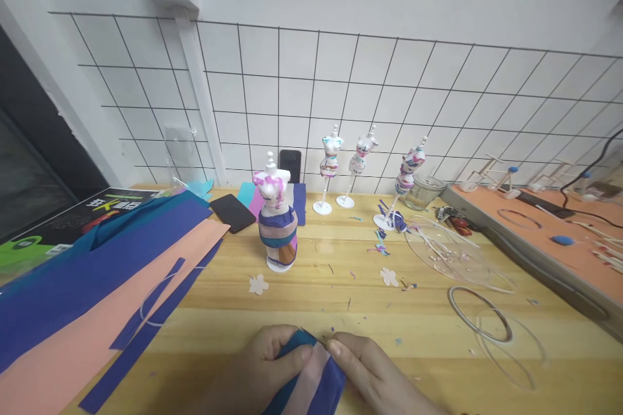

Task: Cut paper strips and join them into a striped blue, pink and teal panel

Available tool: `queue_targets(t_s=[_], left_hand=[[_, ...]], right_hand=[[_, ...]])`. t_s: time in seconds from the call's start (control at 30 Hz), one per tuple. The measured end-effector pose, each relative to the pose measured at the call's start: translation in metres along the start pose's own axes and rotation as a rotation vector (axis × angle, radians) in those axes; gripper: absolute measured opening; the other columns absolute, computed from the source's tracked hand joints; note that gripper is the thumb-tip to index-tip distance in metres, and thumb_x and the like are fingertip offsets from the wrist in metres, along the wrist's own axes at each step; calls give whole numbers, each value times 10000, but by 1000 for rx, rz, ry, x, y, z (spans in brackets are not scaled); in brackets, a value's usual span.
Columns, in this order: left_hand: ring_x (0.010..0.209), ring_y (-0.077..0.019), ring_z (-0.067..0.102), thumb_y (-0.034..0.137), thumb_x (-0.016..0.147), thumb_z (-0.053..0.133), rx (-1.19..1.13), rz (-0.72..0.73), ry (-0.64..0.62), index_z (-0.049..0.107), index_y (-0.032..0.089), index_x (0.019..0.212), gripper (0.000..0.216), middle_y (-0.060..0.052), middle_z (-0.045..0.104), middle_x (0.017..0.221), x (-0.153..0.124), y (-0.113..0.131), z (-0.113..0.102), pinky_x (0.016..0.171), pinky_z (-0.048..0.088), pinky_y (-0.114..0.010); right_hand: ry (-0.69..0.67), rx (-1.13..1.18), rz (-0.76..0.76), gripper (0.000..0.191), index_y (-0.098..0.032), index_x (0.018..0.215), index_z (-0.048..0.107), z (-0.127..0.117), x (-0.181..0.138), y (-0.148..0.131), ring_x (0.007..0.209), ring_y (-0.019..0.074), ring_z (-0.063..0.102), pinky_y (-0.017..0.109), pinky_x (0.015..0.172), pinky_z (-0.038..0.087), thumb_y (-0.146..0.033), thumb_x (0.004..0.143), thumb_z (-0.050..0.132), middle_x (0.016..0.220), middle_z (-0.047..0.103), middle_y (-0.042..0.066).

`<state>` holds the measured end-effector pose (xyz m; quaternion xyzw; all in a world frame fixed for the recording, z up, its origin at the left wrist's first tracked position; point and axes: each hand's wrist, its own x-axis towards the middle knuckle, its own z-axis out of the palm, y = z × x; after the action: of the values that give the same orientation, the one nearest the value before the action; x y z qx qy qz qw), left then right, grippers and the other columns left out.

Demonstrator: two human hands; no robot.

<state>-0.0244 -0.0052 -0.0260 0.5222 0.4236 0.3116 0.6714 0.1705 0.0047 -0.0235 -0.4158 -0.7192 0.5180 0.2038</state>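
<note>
At the bottom edge of the view my left hand (265,366) and my right hand (370,373) both pinch a small folded piece of striped paper (311,379) in blue, teal and pale pink, just above the wooden table (341,311). My fingers are closed on its top edge. Straight ahead stands a small white mannequin (276,220) dressed in a paper outfit of pink, purple and teal bands. Three more small mannequins on thin stands, one (329,165), another (359,159) and a third (409,175), are lined up by the wall.
Long sheets of dark blue, teal and peach paper (97,285) lie at the left, with a black phone (232,213) beyond them. A glass jar (428,191), keys (452,219), clear plastic discs (450,253), wire rings (479,314), paper flowers and scraps lie to the right. An orange board (545,233) holds stick models.
</note>
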Motion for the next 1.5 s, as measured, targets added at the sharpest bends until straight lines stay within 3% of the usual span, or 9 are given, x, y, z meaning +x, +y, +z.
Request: queue_targets(t_s=[0.43, 0.53, 0.67, 0.77, 0.9, 1.0, 1.13, 1.5], left_hand=[[732, -152, 513, 426, 822, 592, 1, 55, -26, 678, 152, 846, 289, 2, 608, 745, 0, 1, -1, 698, 384, -243], [672, -137, 506, 449, 794, 619, -13, -3, 13, 682, 157, 809, 299, 14, 601, 692, -1, 4, -1, 641, 378, -227], [612, -126, 494, 507, 733, 666, -70, -43, 74, 660, 146, 732, 361, 17, 589, 639, 0, 2, -3, 578, 359, -217], [561, -112, 511, 505, 695, 703, -194, -77, 112, 665, 143, 727, 365, 15, 613, 613, 0, 3, -2, 552, 365, -203], [611, -140, 601, 413, 701, 727, -380, -151, 159, 698, 148, 816, 290, -21, 684, 676, -1, 11, -2, 598, 433, -214], [663, -185, 647, 368, 720, 714, -473, -154, 172, 708, 143, 855, 263, -48, 708, 697, -1, 16, -4, 662, 483, -262], [729, -233, 679, 312, 739, 695, -553, -142, 222, 710, 138, 874, 221, -67, 729, 741, -1, 20, -7, 710, 509, -310], [739, -223, 697, 232, 813, 617, -609, -125, 291, 692, 159, 961, 181, -43, 742, 762, -4, 23, -12, 666, 524, -283]], right_hand=[[34, 52, 6, 452, -210, 655, 369, 2, -1, 0, 639, 130, 387, 239, 627, 354, -562, 930, 293, 666, 393, -33], [112, 18, 39, 458, -211, 649, 387, -2, -2, 0, 633, 132, 412, 232, 613, 358, -546, 941, 276, 646, 411, -33], [253, -168, 76, 442, -211, 706, 465, -16, -2, -1, 692, 167, 521, 251, 644, 391, -520, 950, 266, 696, 538, 0], [321, -392, 111, 399, -207, 868, 550, -29, -1, 3, 822, 216, 599, 298, 728, 417, -471, 959, 265, 866, 633, 59], [408, -655, 196, 357, -184, 1103, 536, -44, 2, 15, 952, 267, 619, 355, 782, 441, -388, 956, 282, 1061, 624, 129], [446, -803, 247, 328, -174, 1106, 529, -49, 4, 28, 856, 268, 650, 357, 700, 470, -326, 951, 284, 984, 626, 126], [499, -926, 173, 282, -165, 1103, 532, -51, 6, 41, 807, 257, 655, 334, 648, 486, -272, 939, 328, 926, 626, 121], [534, -1079, 38, 157, -170, 971, 571, -52, 7, 46, 819, 263, 596, 376, 727, 479, -186, 905, 430, 869, 586, 107]])
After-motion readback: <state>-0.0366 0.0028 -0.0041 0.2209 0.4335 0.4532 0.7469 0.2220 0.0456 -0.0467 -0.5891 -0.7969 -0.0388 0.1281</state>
